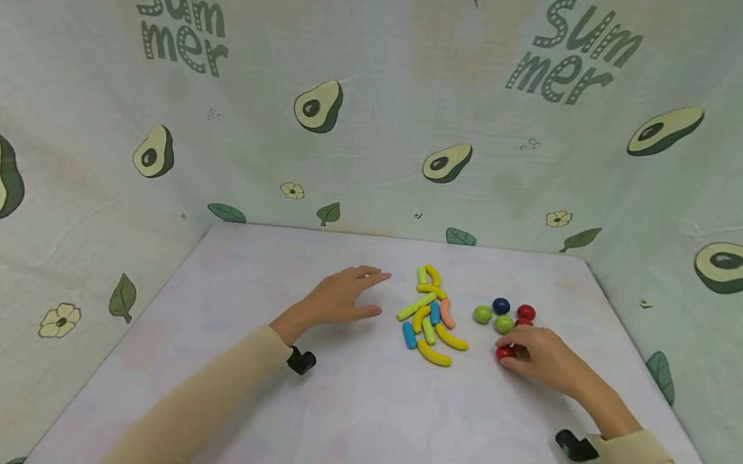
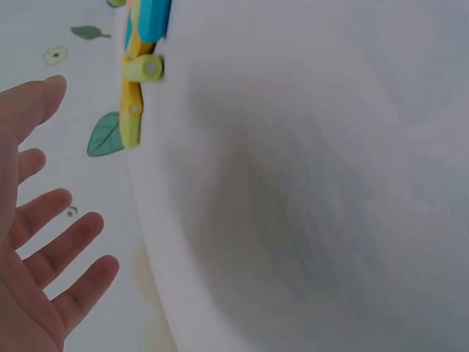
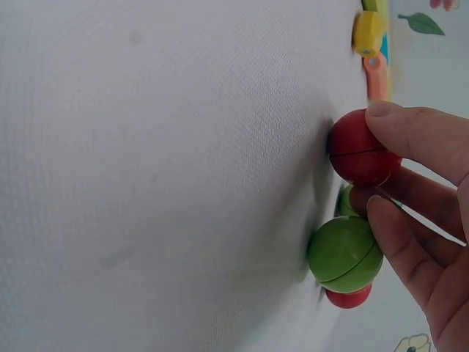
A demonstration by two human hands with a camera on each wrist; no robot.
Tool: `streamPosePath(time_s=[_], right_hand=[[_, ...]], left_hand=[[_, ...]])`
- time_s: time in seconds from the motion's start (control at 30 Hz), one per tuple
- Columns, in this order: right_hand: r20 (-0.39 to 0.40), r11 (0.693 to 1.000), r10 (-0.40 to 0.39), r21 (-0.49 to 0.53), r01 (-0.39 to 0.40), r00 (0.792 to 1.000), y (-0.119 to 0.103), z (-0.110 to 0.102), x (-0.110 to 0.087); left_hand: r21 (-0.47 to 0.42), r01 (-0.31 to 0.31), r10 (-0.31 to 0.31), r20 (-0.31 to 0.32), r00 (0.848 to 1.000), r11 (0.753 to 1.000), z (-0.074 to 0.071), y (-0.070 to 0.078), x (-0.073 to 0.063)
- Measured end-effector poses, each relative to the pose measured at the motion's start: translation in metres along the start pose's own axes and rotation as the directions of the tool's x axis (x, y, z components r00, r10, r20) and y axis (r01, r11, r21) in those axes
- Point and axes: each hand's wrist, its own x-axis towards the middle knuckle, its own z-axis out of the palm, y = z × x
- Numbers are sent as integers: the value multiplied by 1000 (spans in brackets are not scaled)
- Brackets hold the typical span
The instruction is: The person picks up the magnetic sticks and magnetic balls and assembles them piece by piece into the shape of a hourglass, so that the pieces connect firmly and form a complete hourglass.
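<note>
My right hand (image 1: pixel 546 359) pinches a red ball (image 3: pixel 357 150) between thumb and fingers, close over the table. Beside those fingers in the right wrist view is a green ball (image 3: pixel 344 254). Another green ball (image 1: pixel 482 314), a dark blue ball (image 1: pixel 501 306) and more red balls (image 1: pixel 525 312) lie just beyond the right hand, one partly hidden by it. My left hand (image 1: pixel 337 298) hovers with spread fingers, holding nothing. To its right lies a loose group of small pieces: curved yellow ones (image 1: pixel 434 353), straight light green ones (image 1: pixel 416 307), blue ones (image 1: pixel 409 335) and a salmon one (image 1: pixel 447 313).
A pale sheet covers the table (image 1: pixel 358 418). Behind and at both sides hangs a cloth (image 1: pixel 384 53) printed with avocados, leaves and lettering. A black wrist camera (image 1: pixel 301 361) sits at the left cuff, and another black camera (image 1: pixel 575 445) at the right.
</note>
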Motion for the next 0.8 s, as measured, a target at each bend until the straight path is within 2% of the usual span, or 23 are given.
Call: streamPosePath(time_s=[0.13, 0.3, 0.53, 0.8], right_hand=[[-9, 1000, -12, 13, 12, 1000, -1, 0, 0], [-27, 999, -18, 28, 19, 999, -1, 0, 0], [-38, 999, -4, 54, 6, 999, 1, 2, 0], [-14, 996, 37, 82, -35, 999, 3, 1, 0]], left_hand=[[-72, -38, 39, 15, 999, 997, 11, 15, 12], [-144, -32, 40, 53, 998, 989, 19, 36, 25], [-151, -9, 21, 79, 997, 988, 26, 55, 41], [-111, 18, -9, 80, 997, 994, 36, 62, 53]])
